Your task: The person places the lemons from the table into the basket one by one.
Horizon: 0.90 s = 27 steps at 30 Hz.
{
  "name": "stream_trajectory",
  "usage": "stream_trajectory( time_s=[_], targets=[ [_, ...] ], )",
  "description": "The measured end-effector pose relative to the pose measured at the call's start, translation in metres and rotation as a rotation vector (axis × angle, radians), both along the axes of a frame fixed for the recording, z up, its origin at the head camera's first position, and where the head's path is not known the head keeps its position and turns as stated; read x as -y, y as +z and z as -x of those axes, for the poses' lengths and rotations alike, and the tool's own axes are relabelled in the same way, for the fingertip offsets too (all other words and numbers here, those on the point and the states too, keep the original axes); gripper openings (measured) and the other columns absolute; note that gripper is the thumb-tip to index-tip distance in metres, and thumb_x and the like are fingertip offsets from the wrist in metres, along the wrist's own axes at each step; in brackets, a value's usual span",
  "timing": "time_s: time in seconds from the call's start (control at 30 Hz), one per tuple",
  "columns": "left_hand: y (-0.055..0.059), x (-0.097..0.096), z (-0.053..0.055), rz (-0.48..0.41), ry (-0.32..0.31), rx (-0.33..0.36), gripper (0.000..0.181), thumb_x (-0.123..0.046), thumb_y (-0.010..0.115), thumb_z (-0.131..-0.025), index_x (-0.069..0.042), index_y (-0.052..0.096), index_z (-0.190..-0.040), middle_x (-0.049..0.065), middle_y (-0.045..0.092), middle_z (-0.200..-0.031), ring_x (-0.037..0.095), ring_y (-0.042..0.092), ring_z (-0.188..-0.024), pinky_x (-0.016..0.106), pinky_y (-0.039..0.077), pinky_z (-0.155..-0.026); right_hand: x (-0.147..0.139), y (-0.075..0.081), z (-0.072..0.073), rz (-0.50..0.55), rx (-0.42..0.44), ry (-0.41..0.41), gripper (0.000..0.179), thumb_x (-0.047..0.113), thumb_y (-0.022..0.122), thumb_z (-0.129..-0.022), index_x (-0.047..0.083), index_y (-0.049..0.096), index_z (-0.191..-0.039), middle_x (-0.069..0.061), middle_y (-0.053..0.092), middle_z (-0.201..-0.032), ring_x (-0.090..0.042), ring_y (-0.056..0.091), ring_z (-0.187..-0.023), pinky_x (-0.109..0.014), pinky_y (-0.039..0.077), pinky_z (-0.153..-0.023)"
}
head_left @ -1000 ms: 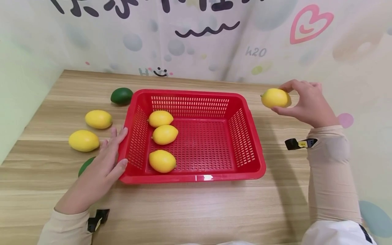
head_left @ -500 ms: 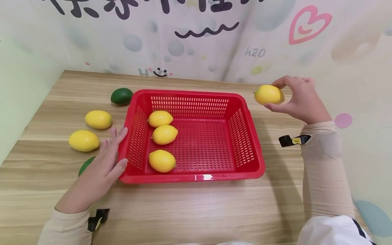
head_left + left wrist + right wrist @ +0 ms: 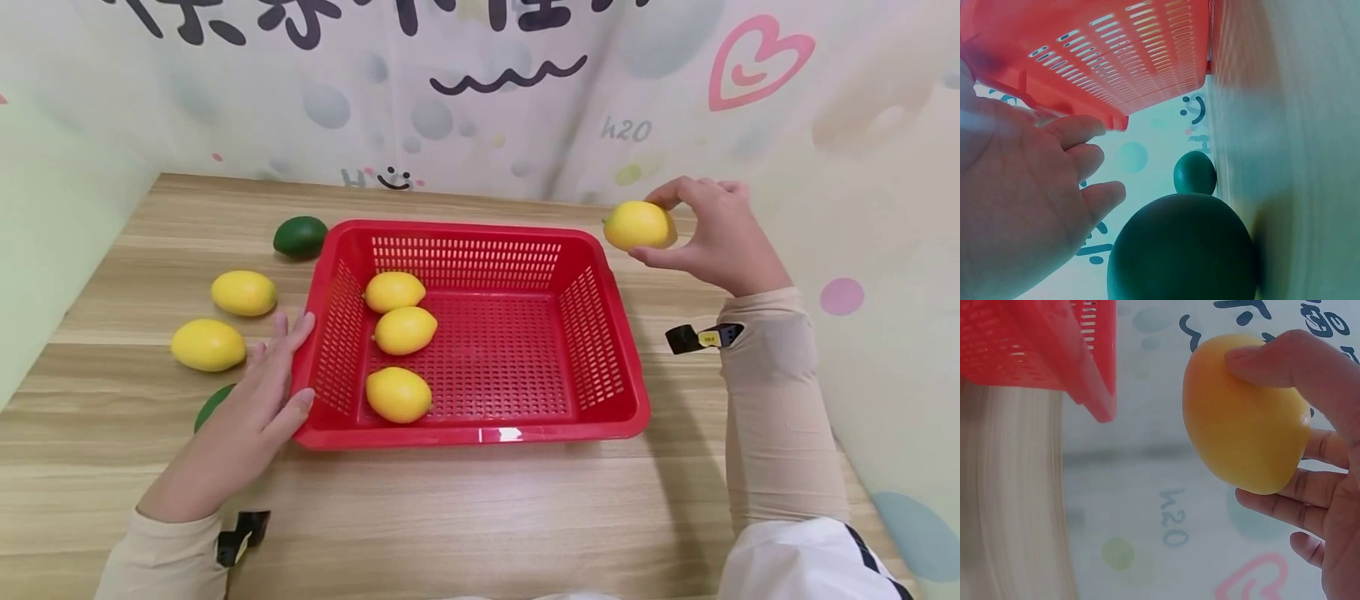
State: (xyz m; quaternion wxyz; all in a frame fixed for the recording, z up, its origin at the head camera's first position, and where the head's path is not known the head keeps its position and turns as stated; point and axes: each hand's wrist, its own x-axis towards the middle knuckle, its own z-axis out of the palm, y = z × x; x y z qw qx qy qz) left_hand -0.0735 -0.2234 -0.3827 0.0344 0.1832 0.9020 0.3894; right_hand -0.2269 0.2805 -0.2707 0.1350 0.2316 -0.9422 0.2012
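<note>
My right hand pinches a yellow lemon between thumb and fingers, raised just past the back right corner of the red plastic basket. The right wrist view shows the same lemon up close, with the thumb on one side and fingertips on the other. My left hand rests along the basket's left rim, fingers straight. Inside the basket, at its left side, lie three lemons: a back one, a middle one and a front one.
Left of the basket, two more lemons, one behind the other, lie on the wooden table. A dark green fruit sits by the basket's back left corner; another green one is partly hidden by my left hand. A printed curtain hangs behind.
My right hand has moved left, toward the basket, and slightly farther back, carrying the lemon. The left hand, the basket and the other fruit stay where they were.
</note>
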Motion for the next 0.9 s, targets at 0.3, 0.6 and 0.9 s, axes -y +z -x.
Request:
stream_trajectory(
  time_s=[0.3,0.6,0.9],
  targets=[
    [0.001,0.0,-0.001,0.01,0.008,0.009,0.079,-0.017,0.052,-0.105,-0.019,0.004,-0.167,0.016,0.002,-0.172,0.036,-0.004,-0.158,0.047,-0.001,-0.127,0.014,0.002,0.003,0.003,0.011,0.005,0.053,0.02,0.092,-0.075,0.002,0.067,-0.118,-0.015,0.069,-0.114,-0.034,0.059,-0.11,-0.052,0.021,-0.106],
    [0.001,-0.002,0.001,0.004,0.009,0.0,0.081,-0.017,0.055,-0.103,-0.017,0.005,-0.167,0.013,0.003,-0.173,0.036,-0.004,-0.158,0.052,0.002,-0.127,0.027,0.001,0.005,0.009,0.011,0.025,0.054,0.022,0.091,-0.076,0.001,0.067,-0.119,-0.016,0.069,-0.114,-0.034,0.059,-0.11,-0.051,0.02,-0.107],
    [0.001,-0.002,0.0,0.021,0.02,0.005,0.082,-0.018,0.056,-0.103,-0.017,0.005,-0.167,0.013,0.004,-0.173,0.035,-0.004,-0.158,0.053,0.004,-0.127,0.046,-0.002,0.009,-0.004,0.06,0.015,0.056,0.029,0.089,-0.079,0.003,0.067,-0.124,-0.014,0.067,-0.119,-0.032,0.056,-0.113,-0.053,0.027,-0.1]
  ],
)
